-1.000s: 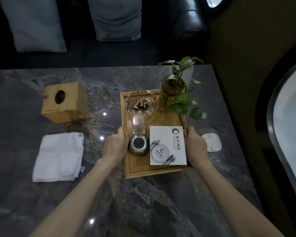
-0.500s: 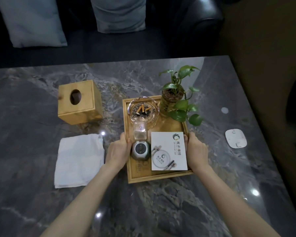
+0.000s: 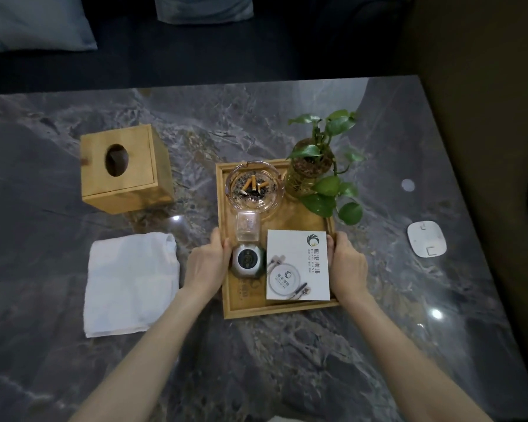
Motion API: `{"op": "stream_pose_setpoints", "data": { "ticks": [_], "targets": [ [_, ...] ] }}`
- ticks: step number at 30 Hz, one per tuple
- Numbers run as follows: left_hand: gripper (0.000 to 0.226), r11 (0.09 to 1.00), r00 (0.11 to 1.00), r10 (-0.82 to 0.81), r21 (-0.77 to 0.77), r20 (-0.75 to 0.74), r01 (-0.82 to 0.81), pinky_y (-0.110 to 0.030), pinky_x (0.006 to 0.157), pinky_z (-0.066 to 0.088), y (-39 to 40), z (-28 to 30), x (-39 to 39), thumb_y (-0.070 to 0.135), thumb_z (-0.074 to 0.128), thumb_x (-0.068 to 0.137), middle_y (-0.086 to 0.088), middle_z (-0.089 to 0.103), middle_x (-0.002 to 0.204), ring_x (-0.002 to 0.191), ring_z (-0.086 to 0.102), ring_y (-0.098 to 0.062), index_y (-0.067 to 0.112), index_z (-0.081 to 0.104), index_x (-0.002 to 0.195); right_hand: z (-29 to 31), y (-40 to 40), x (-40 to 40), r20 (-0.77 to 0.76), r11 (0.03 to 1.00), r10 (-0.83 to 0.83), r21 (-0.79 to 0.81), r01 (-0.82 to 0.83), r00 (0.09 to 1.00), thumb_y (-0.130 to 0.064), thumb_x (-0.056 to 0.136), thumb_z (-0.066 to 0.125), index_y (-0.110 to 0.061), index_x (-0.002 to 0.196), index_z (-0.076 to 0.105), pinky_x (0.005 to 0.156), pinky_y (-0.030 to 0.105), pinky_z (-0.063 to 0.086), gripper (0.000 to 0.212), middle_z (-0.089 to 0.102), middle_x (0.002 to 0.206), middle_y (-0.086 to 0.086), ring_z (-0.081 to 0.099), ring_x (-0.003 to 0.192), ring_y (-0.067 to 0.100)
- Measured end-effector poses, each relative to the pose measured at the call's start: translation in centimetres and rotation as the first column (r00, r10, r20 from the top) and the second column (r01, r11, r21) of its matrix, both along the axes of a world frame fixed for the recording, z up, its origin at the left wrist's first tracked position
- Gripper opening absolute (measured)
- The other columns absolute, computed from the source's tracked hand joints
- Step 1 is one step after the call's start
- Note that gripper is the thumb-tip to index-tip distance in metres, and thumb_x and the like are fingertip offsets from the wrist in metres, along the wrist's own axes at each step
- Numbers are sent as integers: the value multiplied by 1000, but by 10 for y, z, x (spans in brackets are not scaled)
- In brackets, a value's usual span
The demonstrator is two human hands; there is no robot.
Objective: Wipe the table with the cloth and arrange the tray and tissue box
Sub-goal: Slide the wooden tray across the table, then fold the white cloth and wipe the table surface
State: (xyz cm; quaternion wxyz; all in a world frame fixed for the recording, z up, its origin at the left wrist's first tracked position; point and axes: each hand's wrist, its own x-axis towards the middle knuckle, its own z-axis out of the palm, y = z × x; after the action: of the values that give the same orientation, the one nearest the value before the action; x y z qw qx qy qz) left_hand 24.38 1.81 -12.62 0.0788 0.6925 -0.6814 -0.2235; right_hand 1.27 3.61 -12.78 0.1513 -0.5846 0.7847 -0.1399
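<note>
While both hands clasp its long sides, the wooden tray [image 3: 282, 309] sits on the marble table [image 3: 287, 360] a little right of centre. The left hand [image 3: 206, 264] is closed on the 9 o'clock rim and the right hand [image 3: 348, 266] on the 3 o'clock rim, thumbs over the edge. I judge the tray to be stiff but rather heavy and top-loaded: a glass ashtray [image 3: 254, 187] at its 11 o'clock, a potted plant [image 3: 313, 173] at 1 o'clock, a card [image 3: 297, 264] at 5 o'clock. It should stay level, because glass slides and the plant may tip. The tissue box [image 3: 124, 169] at 10 o'clock looks rigid and light; take it by two opposite sides. The soft cloth [image 3: 131, 284] lies folded at 9 o'clock.
</note>
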Motion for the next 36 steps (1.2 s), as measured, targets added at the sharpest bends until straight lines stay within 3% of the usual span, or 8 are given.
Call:
{"op": "stream_pose_setpoints", "data": {
  "ticks": [12, 18, 22, 26, 28, 32, 34, 36],
  "targets": [
    [43, 1000, 984, 15, 0, 178, -16, -42, 64, 45, 5, 3, -6, 29, 28, 98, -23, 68, 91, 82, 64, -40, 2, 32, 131, 9, -3, -6, -57, 994, 66, 91, -60, 996, -26, 98, 35, -2, 95, 48, 60, 41, 42, 28, 68, 90, 22, 63, 78, 43],
    [29, 987, 986, -61, 153, 154, 37, -45, 73, 45, -5, 20, 1, 29, 29, 97, -24, 62, 106, 94, 59, -41, 5, 40, 111, 41, -21, -14, -202, 937, 213, 320, -141, 956, -25, 96, 36, -4, 102, 55, 77, 41, 46, 29, 65, 108, 21, 60, 100, 39],
    [28, 985, 992, -66, 168, 107, 47, -42, 73, 45, -5, 43, 13, 30, 34, 95, -21, 62, 105, 94, 58, -38, 8, 47, 106, 74, -20, 6, -253, 969, 111, 243, -48, 961, -18, 93, 37, -2, 95, 62, 71, 38, 43, 30, 66, 103, 21, 61, 96, 40],
    [27, 999, 998, 53, -9, 31, -53, -34, 63, 40, 16, 65, 35, 26, 38, 95, -15, 66, 97, 87, 59, -32, 9, 58, 103, 104, -5, 50, -163, 985, 144, 120, -125, 976, -22, 92, 38, -7, 65, 51, 62, 34, 35, 32, 64, 82, 20, 60, 78, 38],
    [25, 986, 993, 109, -120, -39, -113, -34, 62, 41, 30, 69, 52, 23, 41, 94, -14, 66, 100, 87, 59, -31, 9, 58, 106, 112, 3, 77, -129, 976, 218, 42, -214, 967, -25, 92, 38, -9, 63, 45, 56, 31, 33, 34, 63, 73, 16, 59, 70, 36],
    [34, 930, 951, 241, -233, -192, -283, -38, 84, 45, 54, 59, 89, 16, 49, 91, -16, 55, 121, 107, 53, -30, 5, 49, 123, 102, 13, 133, 12, 919, 383, -107, -380, 924, -25, 94, 41, -5, 91, 58, 55, 37, 43, 27, 67, 76, 13, 62, 68, 32],
    [39, 921, 949, 283, -236, -135, -309, -41, 95, 41, 62, 47, 107, 14, 51, 89, -18, 51, 128, 117, 47, -32, 3, 45, 126, 90, 17, 157, 133, 896, 438, -146, -419, 889, -21, 93, 44, -7, 95, 58, 66, 39, 49, 20, 66, 88, 13, 61, 81, 29],
    [49, 924, 940, 340, -171, -36, -341, -46, 103, 35, 70, 34, 126, 18, 52, 89, -19, 41, 140, 127, 38, -34, 3, 38, 133, 75, 21, 179, 267, 877, 480, -114, -467, 836, -18, 93, 47, -10, 114, 54, 84, 39, 50, 24, 62, 111, 12, 57, 102, 27]
  ]
}}
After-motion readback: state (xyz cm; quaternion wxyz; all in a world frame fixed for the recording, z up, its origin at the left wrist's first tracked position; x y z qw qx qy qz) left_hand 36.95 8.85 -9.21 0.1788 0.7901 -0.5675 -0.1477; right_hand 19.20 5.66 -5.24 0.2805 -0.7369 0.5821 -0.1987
